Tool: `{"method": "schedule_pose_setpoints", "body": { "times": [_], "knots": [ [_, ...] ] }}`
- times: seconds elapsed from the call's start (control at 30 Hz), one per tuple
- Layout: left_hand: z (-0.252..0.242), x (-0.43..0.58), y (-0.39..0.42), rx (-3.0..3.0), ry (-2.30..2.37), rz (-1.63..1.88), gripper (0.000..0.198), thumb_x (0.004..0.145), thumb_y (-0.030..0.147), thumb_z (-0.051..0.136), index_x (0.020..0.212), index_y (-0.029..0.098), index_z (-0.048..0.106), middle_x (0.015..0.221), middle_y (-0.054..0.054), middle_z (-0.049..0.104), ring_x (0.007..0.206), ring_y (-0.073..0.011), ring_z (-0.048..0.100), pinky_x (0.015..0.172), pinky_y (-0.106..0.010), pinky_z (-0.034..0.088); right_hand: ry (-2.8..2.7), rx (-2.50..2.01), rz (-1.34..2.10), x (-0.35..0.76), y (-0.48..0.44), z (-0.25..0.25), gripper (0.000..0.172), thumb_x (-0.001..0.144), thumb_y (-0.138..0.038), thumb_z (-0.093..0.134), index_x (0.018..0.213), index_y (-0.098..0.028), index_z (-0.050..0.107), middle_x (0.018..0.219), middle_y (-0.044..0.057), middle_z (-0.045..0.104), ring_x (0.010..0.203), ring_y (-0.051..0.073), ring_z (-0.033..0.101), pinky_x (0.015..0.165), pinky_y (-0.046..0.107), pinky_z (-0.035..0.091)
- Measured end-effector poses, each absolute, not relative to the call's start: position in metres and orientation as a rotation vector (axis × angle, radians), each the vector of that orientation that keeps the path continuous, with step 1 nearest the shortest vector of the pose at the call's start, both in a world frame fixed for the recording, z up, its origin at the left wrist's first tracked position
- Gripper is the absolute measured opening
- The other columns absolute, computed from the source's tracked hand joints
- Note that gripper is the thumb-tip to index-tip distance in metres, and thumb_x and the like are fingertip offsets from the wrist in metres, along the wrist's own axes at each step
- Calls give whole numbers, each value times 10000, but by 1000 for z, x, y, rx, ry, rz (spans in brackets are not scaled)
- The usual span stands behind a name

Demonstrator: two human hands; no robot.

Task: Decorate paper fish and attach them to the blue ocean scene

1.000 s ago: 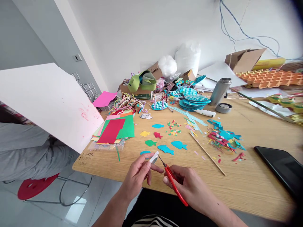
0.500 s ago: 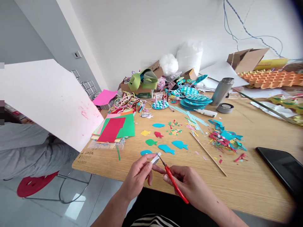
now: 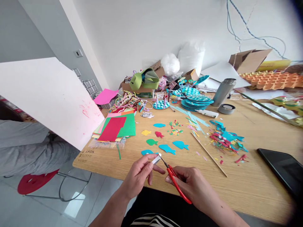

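Note:
Between the thumb and forefinger of my left hand (image 3: 139,173) is a small strip of white paper (image 3: 156,159), held just over the table's near edge. My right hand (image 3: 189,183) grips red-handled scissors (image 3: 176,183), whose dark blades point up and left, with the tips at the strip's upper end. Behind my hands lie cut paper fish: several blue ones (image 3: 167,148), a green fish (image 3: 151,142), a red fish (image 3: 159,134) and a yellow fish (image 3: 146,132). One blue fish (image 3: 146,152) is partly covered by my left fingers.
A wooden stick (image 3: 209,154), paper scraps (image 3: 226,138) and a black phone (image 3: 276,173) lie to the right. Coloured sheets (image 3: 111,129) are stacked left, near a large white board (image 3: 52,101). Behind stand blue plates (image 3: 196,103) and a metal flask (image 3: 223,91). A person sits at far left.
The scissors and my right hand have shifted slightly right. The upper end of the white strip now looks bent at the blade tips. My left hand has barely moved.

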State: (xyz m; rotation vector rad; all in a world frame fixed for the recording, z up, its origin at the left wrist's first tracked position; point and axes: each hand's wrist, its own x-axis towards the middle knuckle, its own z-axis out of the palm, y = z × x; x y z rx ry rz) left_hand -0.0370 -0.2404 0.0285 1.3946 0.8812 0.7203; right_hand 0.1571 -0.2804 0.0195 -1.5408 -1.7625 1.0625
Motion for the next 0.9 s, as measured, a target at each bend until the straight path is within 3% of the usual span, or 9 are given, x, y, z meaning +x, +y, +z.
{"method": "schedule_pose_setpoints", "body": {
  "times": [0.13,0.27,0.4,0.53,0.7,0.9],
  "knots": [
    [28,-39,-240,1428,884,707,446,928,428,443,1261,142,524,933,-130,712,526,-84,464,534,-237,377,-1904,-1603,827,161,-282,20,428,880,-520,487,626,-178,527,507,-51,423,478,84,310,469,223,247],
    [28,-40,-237,1343,930,780,463,913,430,475,1274,142,508,891,-127,712,496,-75,453,500,-231,330,-2050,-1620,365,169,-284,16,371,940,-434,424,683,-198,552,529,-7,564,436,105,462,467,240,276],
    [31,-36,-231,1181,965,956,629,850,409,592,1397,204,356,854,-78,694,501,-65,449,505,-217,316,-2189,-1510,-97,175,-285,15,323,971,-353,383,765,-203,582,573,12,613,493,141,572,507,265,311],
    [35,-28,-223,1139,968,981,816,730,300,732,1421,207,309,825,-33,650,641,-97,516,601,-224,367,-2272,-1367,-330,174,-286,21,366,993,-321,334,735,-197,562,571,10,591,494,146,548,542,292,310],
    [37,-18,-218,1147,949,903,825,657,225,747,1388,176,370,730,19,591,636,-92,485,650,-238,363,-2321,-1268,-399,169,-288,27,427,1009,-301,284,665,-200,517,561,8,551,479,140,496,540,306,272],
    [39,-16,-217,1233,968,836,765,677,208,709,1367,171,380,700,29,565,619,-93,458,617,-234,339,-2368,-1278,-443,171,-288,23,427,1009,-296,272,668,-203,511,566,11,555,480,160,497,546,317,256]
  ]
}}
